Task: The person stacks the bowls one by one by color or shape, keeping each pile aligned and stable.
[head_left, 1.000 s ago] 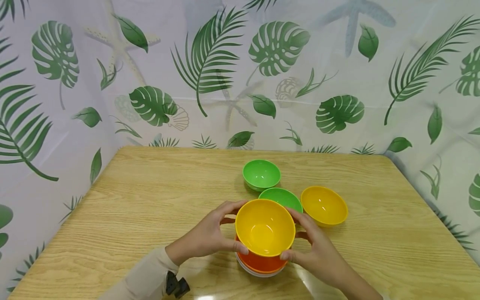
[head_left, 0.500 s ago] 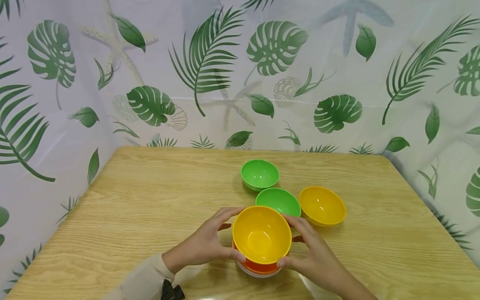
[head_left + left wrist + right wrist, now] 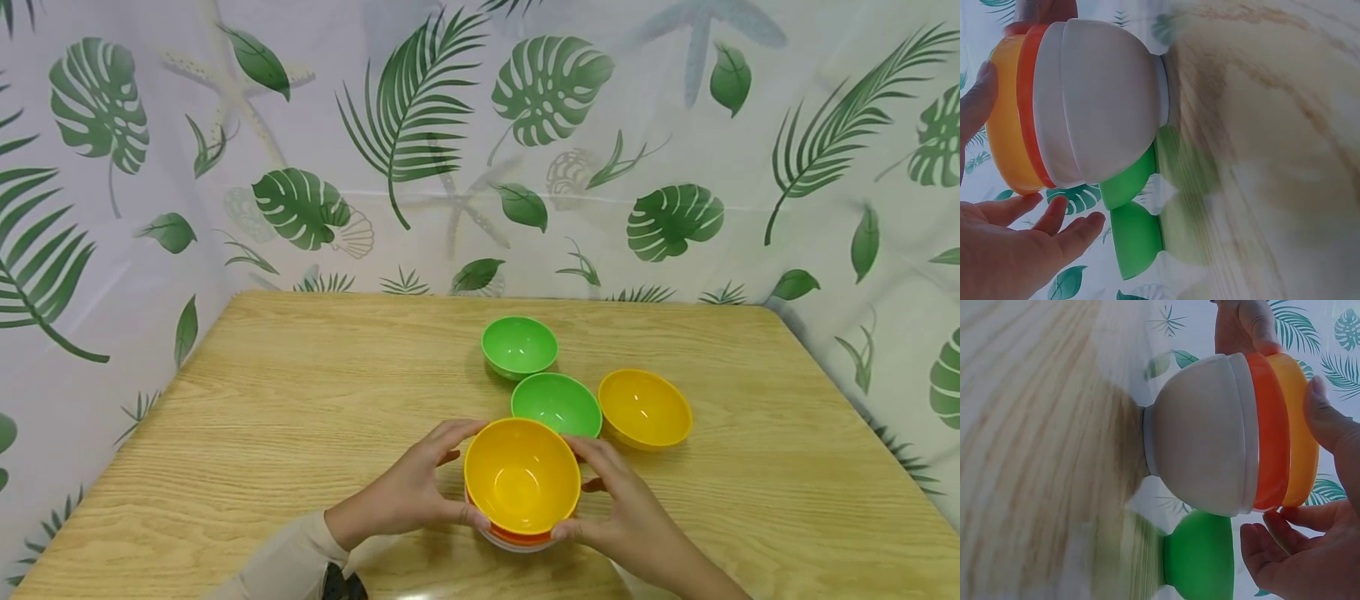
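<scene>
A yellow bowl [image 3: 522, 467] sits at the top of a nested stack near the front of the table. Under it shows the rim band of an orange bowl [image 3: 1272, 434], and below that white bowl ware [image 3: 1107, 100] with a doubled rim, standing upright on its foot. My left hand [image 3: 412, 493] holds the yellow bowl's left side, thumb at the near rim and fingers toward the far side. On the opposite side my right hand [image 3: 624, 510] grips it the same way. Most of the orange bowl is hidden inside the stack.
Just behind the stack stands a green bowl [image 3: 555, 404], with another green bowl [image 3: 519, 346] farther back. A second yellow bowl [image 3: 647, 408] stands to their right. The wooden table [image 3: 322, 375] meets a leaf-print cloth [image 3: 442, 250] at its back edge.
Both hands have lowered the yellow bowl down into the orange one, so less of the orange bowl shows in the head view. The other bowls have stayed in place.
</scene>
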Tool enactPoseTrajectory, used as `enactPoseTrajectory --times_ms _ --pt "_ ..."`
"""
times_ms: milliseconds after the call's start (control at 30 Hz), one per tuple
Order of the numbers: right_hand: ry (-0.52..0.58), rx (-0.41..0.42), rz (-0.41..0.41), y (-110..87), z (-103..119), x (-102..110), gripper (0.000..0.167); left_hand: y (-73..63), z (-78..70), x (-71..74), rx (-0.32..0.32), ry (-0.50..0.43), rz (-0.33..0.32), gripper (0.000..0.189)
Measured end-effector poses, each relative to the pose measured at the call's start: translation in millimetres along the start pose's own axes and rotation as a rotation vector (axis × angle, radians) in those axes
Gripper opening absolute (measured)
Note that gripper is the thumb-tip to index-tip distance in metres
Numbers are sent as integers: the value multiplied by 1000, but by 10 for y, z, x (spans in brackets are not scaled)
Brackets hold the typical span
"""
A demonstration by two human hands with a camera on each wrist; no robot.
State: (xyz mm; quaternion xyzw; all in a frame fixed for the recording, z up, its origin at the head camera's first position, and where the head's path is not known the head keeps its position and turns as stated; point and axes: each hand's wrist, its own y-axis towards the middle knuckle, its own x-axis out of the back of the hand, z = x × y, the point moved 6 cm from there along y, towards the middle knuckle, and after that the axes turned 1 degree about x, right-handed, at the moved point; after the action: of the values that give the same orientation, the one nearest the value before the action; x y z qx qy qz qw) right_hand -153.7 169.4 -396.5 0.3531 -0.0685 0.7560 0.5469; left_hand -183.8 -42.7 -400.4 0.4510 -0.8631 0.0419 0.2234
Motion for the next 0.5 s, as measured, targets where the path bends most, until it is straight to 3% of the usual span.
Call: enactPoseTrajectory --times_ms 267,500 --pt "-12 -31 8 -12 -15 -13 83 5 48 -33 -6 2 24 88" --pt "-24 -57 25 -15 -25 -19 82 -5 40 -49 1 63 54 90"
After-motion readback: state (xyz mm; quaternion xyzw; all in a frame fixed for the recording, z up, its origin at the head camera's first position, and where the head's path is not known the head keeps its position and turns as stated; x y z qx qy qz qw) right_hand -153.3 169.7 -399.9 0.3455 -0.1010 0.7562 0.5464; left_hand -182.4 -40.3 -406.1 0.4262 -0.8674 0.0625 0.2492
